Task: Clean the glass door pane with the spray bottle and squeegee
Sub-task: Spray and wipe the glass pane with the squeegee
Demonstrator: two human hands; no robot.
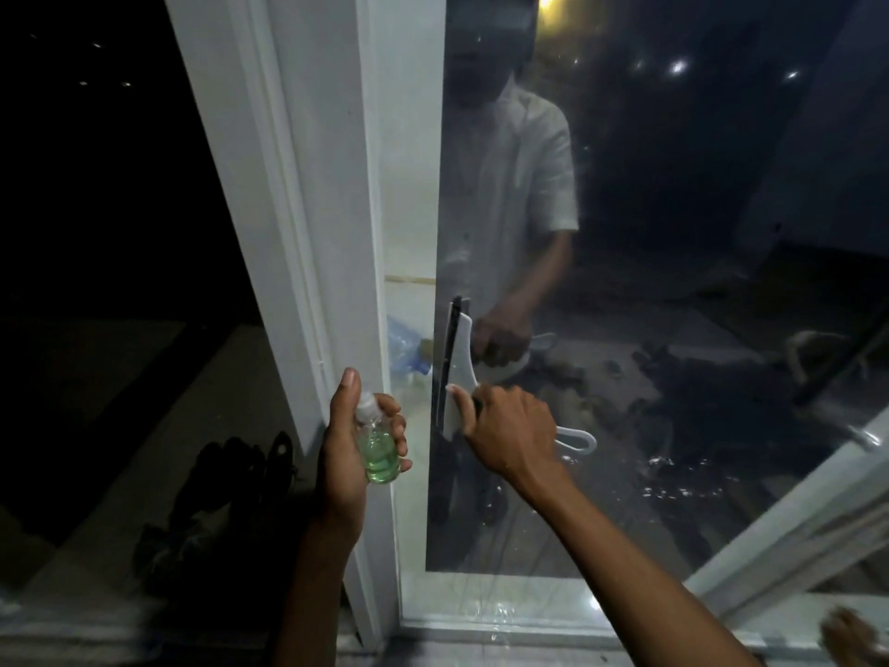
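Observation:
The glass door pane (673,291) fills the right half of the view, dark and reflective, smeared with streaks low down. My right hand (510,428) grips the handle of a white squeegee (459,358), whose black blade stands upright against the pane's left edge. The handle's loop sticks out past my hand to the right. My left hand (349,442) holds a small clear spray bottle (377,450) with green liquid, upright, in front of the white door frame (336,233), thumb raised beside the cap.
A person's reflection with the squeegee shows in the glass. Dark shoes (231,479) lie on the floor left of the frame. A second white frame bar (789,517) runs diagonally at lower right. It is dark beyond the open doorway on the left.

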